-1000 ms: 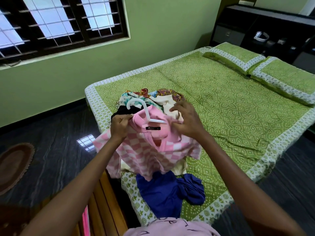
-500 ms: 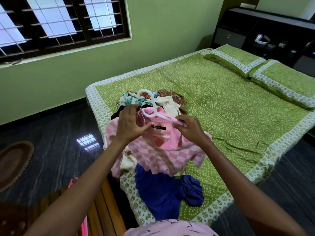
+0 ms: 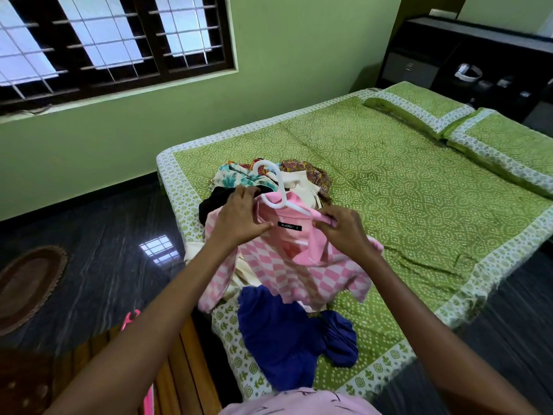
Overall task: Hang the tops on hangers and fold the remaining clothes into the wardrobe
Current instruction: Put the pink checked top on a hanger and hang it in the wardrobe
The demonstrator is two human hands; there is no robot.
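Observation:
A pink checked top [image 3: 299, 274] is held up over the near corner of the bed, with a white hanger [image 3: 279, 187] pushed into its neck and the hook sticking up. My left hand [image 3: 239, 218] grips the left shoulder of the top at the collar. My right hand [image 3: 341, 227] pinches the right shoulder over the hanger's arm. Beneath the top lies a blue garment [image 3: 284, 333]. Behind it sits a pile of clothes [image 3: 299, 178], floral, cream and black.
The green patterned bed [image 3: 404, 187] stretches right, with two pillows [image 3: 449, 124] at its head. A pink hanger [image 3: 130, 317] lies on a wooden bench [image 3: 179, 369] at lower left. A brown mat [image 3: 27, 280] is on the dark floor. Dark furniture [image 3: 478, 64] stands behind the bed.
The hanger has gone deeper into the top's neck and its hook has risen. Both hands have shifted along the shoulders, drawing the fabric over the hanger arms.

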